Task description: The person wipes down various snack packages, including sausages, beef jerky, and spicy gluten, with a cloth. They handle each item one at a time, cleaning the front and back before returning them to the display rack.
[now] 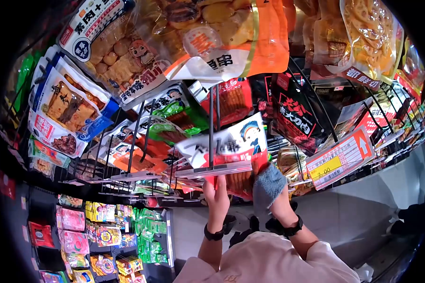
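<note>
A snack packet [243,137] with a white top, a cartoon figure and a red lower part hangs at the front of a wire hook, tilted, with a clear label holder [212,170] across its front. My left hand [216,198] grips the packet's lower red edge just below that holder; its fingertips are partly hidden. My right hand [279,203] is closed around a grey cloth [269,185], which lies against the packet's right side. Most of the right fingers are covered by the cloth.
Large snack bags [208,33] hang above my hands. A black packet [297,113] and an orange price card [340,158] are to the right. Blue-and-white packets [66,108] hang left. Lower left, another rack holds green packets [151,231]. Grey floor [354,221] shows below.
</note>
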`<state>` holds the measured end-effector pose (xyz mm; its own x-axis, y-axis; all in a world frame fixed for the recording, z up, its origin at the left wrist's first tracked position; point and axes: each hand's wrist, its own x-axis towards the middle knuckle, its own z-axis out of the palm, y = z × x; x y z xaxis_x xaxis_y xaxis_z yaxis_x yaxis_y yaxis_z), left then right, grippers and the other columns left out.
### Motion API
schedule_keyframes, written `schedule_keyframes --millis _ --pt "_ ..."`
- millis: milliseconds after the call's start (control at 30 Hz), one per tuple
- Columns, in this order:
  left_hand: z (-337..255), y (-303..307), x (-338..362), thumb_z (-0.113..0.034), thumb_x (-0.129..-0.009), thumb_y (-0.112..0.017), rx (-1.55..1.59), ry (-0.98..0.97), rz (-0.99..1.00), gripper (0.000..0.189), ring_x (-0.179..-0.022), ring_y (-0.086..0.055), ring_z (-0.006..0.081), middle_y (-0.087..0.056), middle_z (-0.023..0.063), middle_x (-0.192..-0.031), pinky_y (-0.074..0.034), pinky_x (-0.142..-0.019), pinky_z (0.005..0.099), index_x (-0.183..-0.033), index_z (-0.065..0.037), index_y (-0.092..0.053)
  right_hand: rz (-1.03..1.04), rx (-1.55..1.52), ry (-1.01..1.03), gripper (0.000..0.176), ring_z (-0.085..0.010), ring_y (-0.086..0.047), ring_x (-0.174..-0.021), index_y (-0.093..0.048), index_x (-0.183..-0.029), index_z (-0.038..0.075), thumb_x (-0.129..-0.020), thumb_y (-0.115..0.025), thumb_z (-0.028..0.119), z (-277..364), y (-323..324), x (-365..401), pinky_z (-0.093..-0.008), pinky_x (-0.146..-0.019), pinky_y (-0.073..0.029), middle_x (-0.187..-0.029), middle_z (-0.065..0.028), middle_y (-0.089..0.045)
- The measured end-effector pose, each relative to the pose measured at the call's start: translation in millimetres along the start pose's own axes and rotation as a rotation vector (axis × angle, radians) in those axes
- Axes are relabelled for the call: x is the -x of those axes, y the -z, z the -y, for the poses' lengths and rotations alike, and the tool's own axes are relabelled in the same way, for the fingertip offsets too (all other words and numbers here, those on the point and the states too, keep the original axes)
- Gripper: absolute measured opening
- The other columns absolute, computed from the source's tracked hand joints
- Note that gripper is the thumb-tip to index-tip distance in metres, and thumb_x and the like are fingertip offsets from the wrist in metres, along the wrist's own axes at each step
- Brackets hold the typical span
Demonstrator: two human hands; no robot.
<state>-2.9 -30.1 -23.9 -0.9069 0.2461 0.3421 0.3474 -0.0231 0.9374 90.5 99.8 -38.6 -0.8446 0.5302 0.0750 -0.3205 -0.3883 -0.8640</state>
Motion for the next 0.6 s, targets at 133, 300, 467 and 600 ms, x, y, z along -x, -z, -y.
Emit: schedule_keyframes --millis 133,300,467,600 --pt "12 -7 -25 -0.027 -0.095 -0.052 0.031 0.129 -0.019 0.031 -0.086 -0.049 0.0152 -0.053 0.0071 -0.095 -0.042 -0.077 0.0292 -0.099 0.004 -0.054 -0.016 0.027 0.023 0.036 -0.0100 -0.053 -0.098 -0.050 -0.121 -0.001 -0.089 -0.058 0.013 -1 -1 -31 -0.0262 -0.085 -0.044 -0.111 -0.0055 -0.059" --pt "1 -27 -59 -0.036 -0.093 -0.054 -0.256 -0.059 -0.098 0.041 -0.075 -0.038 0.0169 -0.036 0.0030 -0.077 -0.036 -0.071 0.0339 -0.081 0.002 -0.044 -0.124 -0.096 -0.030 0.035 -0.0113 -0.052 -0.101 -0.047 -0.124 0.000 -0.094 -0.052 0.017 -19 12 -27 -0.0265 -0.085 -0.044 -0.116 -0.0052 -0.055" --pt "52 -31 -50 -0.019 -0.095 -0.052 -0.127 -0.177 -0.130 0.041 -0.095 -0.048 0.0180 -0.051 0.0106 -0.111 -0.039 -0.085 0.0322 -0.127 0.003 -0.039 -0.075 -0.237 0.149 0.018 -0.0151 -0.058 -0.086 -0.050 -0.104 0.004 -0.090 -0.057 0.012 7 10 19 -0.0297 -0.073 -0.050 -0.095 -0.0059 -0.057" --pt "13 -41 19 -0.010 -0.094 -0.047 -0.336 -0.293 -0.120 0.036 -0.100 -0.048 0.0211 -0.049 0.0126 -0.114 -0.039 -0.088 0.0329 -0.127 0.001 -0.040 -0.042 -0.137 0.312 0.058 -0.0183 -0.037 -0.126 -0.025 -0.140 -0.001 -0.094 -0.052 0.022 36 24 46 -0.0337 -0.105 -0.030 -0.140 -0.0119 -0.036"
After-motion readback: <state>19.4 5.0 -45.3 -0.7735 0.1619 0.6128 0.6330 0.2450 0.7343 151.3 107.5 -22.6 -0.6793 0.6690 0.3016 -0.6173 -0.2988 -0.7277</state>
